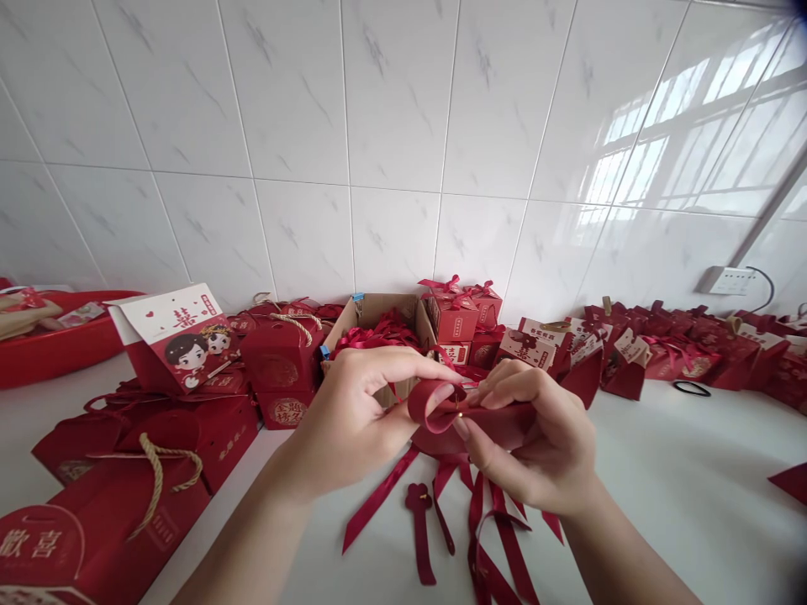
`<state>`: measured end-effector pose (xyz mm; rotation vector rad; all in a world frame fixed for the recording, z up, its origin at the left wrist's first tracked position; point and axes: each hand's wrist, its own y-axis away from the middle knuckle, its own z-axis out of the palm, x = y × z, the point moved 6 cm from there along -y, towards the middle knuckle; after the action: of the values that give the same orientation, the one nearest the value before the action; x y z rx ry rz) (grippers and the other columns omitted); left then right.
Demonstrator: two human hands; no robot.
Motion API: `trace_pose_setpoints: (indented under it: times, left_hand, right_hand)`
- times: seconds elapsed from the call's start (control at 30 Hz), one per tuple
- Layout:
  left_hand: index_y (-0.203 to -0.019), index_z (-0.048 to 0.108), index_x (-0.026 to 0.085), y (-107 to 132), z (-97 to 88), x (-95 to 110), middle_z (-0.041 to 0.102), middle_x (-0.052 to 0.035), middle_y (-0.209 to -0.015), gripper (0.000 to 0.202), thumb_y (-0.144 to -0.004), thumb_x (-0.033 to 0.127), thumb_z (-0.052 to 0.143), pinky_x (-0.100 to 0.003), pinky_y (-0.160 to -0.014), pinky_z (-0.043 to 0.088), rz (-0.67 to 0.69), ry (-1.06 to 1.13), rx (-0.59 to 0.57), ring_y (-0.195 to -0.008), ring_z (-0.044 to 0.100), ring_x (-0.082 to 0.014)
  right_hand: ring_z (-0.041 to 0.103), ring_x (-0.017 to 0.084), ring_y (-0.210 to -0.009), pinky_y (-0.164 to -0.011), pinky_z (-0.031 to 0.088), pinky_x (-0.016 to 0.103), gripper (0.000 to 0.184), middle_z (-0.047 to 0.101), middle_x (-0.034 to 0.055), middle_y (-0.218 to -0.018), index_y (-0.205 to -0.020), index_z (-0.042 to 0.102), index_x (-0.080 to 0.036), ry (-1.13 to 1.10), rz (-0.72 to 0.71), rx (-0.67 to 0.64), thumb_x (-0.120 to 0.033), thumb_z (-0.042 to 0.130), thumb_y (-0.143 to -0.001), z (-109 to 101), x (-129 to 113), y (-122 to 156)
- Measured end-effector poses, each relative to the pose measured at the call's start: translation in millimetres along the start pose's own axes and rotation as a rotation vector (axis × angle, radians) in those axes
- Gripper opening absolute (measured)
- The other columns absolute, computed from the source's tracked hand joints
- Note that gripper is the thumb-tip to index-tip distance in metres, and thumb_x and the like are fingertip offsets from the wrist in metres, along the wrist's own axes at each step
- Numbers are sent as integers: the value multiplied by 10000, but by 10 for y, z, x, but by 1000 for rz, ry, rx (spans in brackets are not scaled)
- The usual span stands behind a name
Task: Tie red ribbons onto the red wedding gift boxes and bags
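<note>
In front of me, both hands are closed around a small red gift bag (504, 426) with a smooth, leather-like look. My left hand (359, 412) pinches the curled red strap (419, 405), which bends into a loop. Fingers of my right hand (542, 437) grip the bag's upper edge, the thumb beside a small gold stud (460, 414). Much of the bag is hidden behind my fingers. Below on the table lie a loose red strap (421, 538) with a flower-shaped end and several dark red ribbons (504, 546).
An open cardboard box (378, 309) of red ribbons stands against the tiled wall. Red gift boxes (233, 437) are piled at left, near a red basin (76, 370). Finished-looking red bags (681, 353) line the right side. A black ring (692, 388) lies near them, below a power strip (731, 280).
</note>
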<state>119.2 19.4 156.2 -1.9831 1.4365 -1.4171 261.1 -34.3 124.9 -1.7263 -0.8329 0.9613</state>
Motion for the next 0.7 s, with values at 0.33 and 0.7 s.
trace_pose_setpoints:
  times: [0.33,0.7]
  left_hand:
    - [-899,726,200,24,-3,42,715,9,-760,250,-790,26,583,-174,-566,507,23,-11,-39,-661,639,-97]
    - [-911,707,173,47,29,18,718,-36,-866,161,-857,110,569,-232,-702,549,15,22,-132,-815,666,-147]
  right_hand:
    - [573,147,-624,-530,488,296,264,583,17,-726,-875,522,-192,-38,6,-7,-45,681,-725,5,7,2]
    - [547,129,-613,-531,472,284,264,561,10,-711,-867,518,-173,-75,2,-2,-29,683,-718,11,-5,-7]
